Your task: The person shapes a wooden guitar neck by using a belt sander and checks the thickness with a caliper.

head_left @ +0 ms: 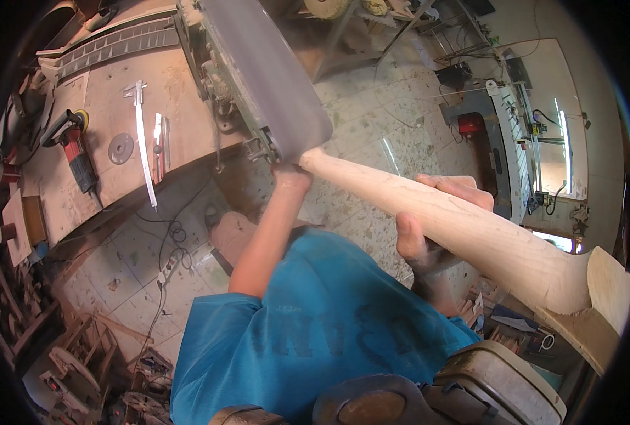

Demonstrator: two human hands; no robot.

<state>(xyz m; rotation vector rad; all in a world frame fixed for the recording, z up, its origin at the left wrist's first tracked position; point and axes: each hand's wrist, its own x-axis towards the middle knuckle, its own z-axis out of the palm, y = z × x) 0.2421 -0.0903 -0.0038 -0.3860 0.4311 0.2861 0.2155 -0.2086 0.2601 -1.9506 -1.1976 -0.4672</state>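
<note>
A long pale wooden guitar neck (428, 205), rounded and flaring into a heel at its right end, slants across the picture. Its narrow end meets the rounded end of a belt sander (272, 78) with a grey belt. My right hand (435, 212) is closed round the neck's middle, thumb on the near side and fingers over the far side. My left hand (293, 177) is beside the neck's narrow end, close under the sander's end. The sander and the hand's own angle hide most of its fingers.
On the wooden bench (177, 127) at left lie a red and black power tool (77, 152), a round grey disc (121, 149) and a caliper (142, 134). A cable (170, 241) trails on the tiled floor. Wooden parts (81, 361) crowd the lower left; a framed machine (513, 142) stands at right.
</note>
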